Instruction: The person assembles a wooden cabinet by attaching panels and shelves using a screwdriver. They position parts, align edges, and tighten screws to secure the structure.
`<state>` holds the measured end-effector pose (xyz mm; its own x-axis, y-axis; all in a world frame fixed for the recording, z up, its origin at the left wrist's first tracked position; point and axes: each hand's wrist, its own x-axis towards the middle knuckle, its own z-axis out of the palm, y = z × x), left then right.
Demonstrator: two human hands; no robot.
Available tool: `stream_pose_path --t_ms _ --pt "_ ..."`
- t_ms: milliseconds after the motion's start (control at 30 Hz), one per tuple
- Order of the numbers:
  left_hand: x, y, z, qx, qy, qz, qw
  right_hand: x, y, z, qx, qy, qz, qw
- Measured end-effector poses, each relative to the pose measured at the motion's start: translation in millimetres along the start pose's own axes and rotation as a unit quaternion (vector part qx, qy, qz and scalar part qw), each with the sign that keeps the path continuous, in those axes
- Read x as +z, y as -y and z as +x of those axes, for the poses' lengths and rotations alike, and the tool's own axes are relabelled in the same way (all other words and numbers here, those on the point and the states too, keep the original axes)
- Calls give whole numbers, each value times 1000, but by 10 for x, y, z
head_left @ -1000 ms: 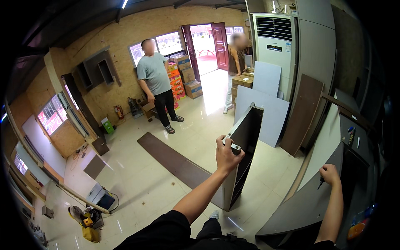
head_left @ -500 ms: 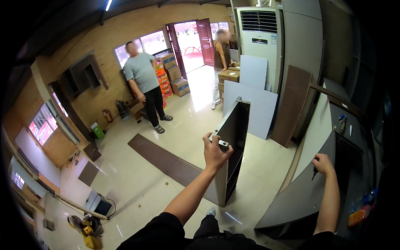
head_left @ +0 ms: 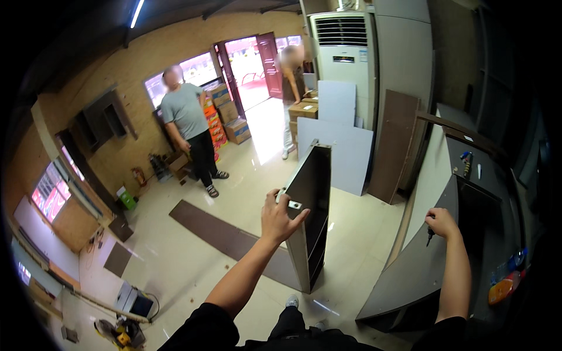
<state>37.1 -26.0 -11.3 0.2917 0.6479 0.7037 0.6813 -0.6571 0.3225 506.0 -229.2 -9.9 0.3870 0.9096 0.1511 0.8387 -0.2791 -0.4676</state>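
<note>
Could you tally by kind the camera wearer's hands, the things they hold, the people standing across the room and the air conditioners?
Hands: 2 (left hand, right hand)
Dark hand tool: 1
Box frame: 1
People: 2 (person in grey, person in brown)
Air conditioner: 1
Total: 7

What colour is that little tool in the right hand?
The small tool looks black or very dark, seen in the head view.
</note>
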Motion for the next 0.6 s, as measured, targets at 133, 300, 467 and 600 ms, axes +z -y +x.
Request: stream_pose_path --t_ms 133,300,467,600 --pt "-115 85 194 133 19 50 990 20 -42 18 4 8 -17 1000" --pt "-97 227 384 250 124 3 960 -16 47 -23 20 19 14 1000" --pt "-280 321 491 256 230 -74 936 -21 70 -26 12 50 15 999" --pt "-392 500 510 174 245 -53 952 86 -68 57 -1 80 29 996"
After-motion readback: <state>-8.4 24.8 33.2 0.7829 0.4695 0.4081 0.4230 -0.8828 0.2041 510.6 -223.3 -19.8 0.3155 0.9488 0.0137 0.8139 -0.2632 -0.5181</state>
